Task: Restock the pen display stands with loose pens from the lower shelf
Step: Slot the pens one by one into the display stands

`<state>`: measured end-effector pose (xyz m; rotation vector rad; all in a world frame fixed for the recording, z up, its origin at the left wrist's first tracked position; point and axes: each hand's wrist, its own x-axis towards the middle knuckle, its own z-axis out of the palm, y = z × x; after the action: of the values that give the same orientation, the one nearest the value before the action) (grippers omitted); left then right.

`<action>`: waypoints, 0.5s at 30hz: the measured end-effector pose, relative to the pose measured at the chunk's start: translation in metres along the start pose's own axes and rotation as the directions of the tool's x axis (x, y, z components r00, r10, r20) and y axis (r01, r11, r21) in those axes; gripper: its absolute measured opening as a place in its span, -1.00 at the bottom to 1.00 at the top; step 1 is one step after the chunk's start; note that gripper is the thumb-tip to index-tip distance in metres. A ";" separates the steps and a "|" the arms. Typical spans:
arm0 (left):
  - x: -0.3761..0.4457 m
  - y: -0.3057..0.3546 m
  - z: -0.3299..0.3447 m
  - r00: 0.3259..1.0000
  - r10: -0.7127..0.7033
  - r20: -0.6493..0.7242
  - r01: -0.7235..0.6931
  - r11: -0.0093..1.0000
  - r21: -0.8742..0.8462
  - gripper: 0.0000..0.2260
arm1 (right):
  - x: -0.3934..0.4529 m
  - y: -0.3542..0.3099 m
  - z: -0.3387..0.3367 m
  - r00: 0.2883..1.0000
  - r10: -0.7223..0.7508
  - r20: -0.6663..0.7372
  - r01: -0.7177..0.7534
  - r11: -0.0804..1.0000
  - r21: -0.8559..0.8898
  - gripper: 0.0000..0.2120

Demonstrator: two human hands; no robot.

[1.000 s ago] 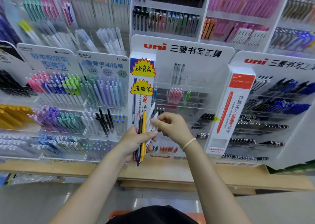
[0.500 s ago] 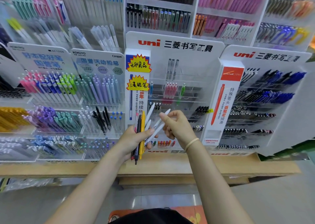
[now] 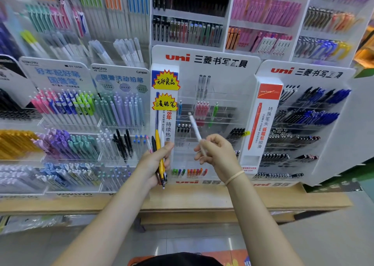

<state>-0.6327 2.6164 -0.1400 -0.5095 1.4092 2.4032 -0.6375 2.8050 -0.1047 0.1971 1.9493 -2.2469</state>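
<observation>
While the left hand [image 3: 156, 160] is gripping a bundle of loose pens [image 3: 159, 156] upright, fingers curled round it, the right hand [image 3: 217, 152] is pinching one white pen [image 3: 195, 131], tilted, in front of the centre uni stand [image 3: 204, 111]. Judged step: sorting, pen picked for slotting. Next move prob. needs matching a part-empty slot. Head view only: stands are sitting on a wooden shelf [image 3: 182, 201]; pale floor below.

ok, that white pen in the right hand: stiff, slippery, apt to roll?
White pen looks like a straight slim rigid barrel, so probably stiff and light. Right hand grips only its lower end, so it may pivot. Round body would likely roll if dropped.
</observation>
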 end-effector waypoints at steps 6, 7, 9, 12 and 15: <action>0.005 0.002 0.022 0.997 0.051 -0.059 -0.049 0.998 0.033 -0.81 | -0.008 0.016 0.012 0.968 0.075 0.240 -0.012 0.966 -0.257 -0.85; 0.007 0.001 0.024 0.995 0.054 -0.083 -0.049 0.997 0.056 -0.80 | -0.007 0.019 0.011 0.964 0.076 0.253 0.003 0.955 -0.298 -0.85; 0.008 -0.002 0.023 0.993 0.057 -0.103 -0.048 0.995 0.087 -0.80 | -0.007 0.019 0.008 0.963 0.081 0.255 0.019 0.931 -0.365 -0.83; 0.009 -0.004 0.019 0.998 0.056 -0.040 -0.049 0.987 0.153 -0.79 | -0.008 0.013 0.003 0.968 0.060 0.243 0.041 0.918 -0.394 -0.85; 0.004 -0.002 0.020 0.994 0.040 0.098 -0.065 0.963 0.263 -0.78 | -0.003 0.007 -0.003 0.988 -0.053 0.144 0.100 0.934 -0.342 -0.86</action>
<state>-0.6379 2.6349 -0.1341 -0.2931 1.6890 2.1962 -0.6336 2.8073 -0.1114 -0.0738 2.2696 -1.8558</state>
